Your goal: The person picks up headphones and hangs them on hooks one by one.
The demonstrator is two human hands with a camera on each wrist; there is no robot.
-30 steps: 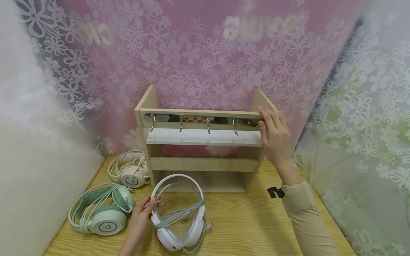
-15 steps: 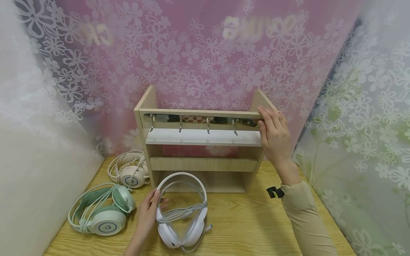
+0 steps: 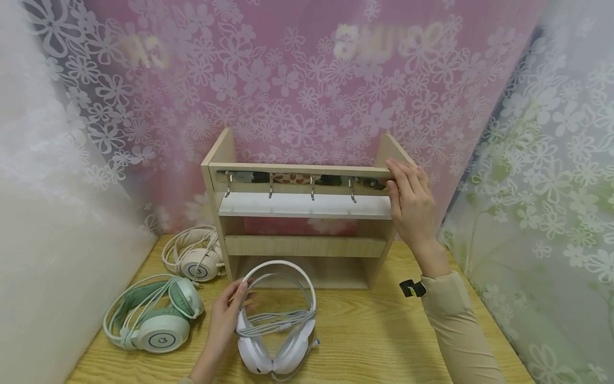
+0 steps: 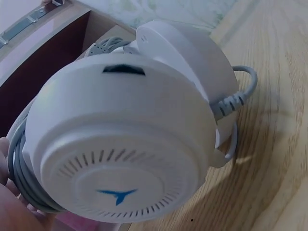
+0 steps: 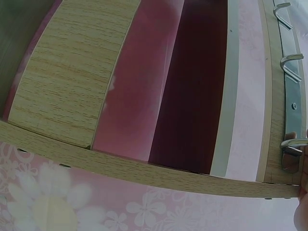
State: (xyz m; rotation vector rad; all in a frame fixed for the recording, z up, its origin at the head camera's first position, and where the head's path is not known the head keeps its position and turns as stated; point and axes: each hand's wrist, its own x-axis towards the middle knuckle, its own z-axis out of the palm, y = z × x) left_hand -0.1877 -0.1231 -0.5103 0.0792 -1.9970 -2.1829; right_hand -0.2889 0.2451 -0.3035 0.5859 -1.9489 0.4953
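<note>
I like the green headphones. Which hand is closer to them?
Left. The left hand grips the white headphones right beside the green headphones; the right hand is up on the wooden rack.

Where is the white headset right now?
In the head view the white headset lies on the wooden table just in front of the wooden rack, right of the green headset; the left hand grips its headband.
</note>
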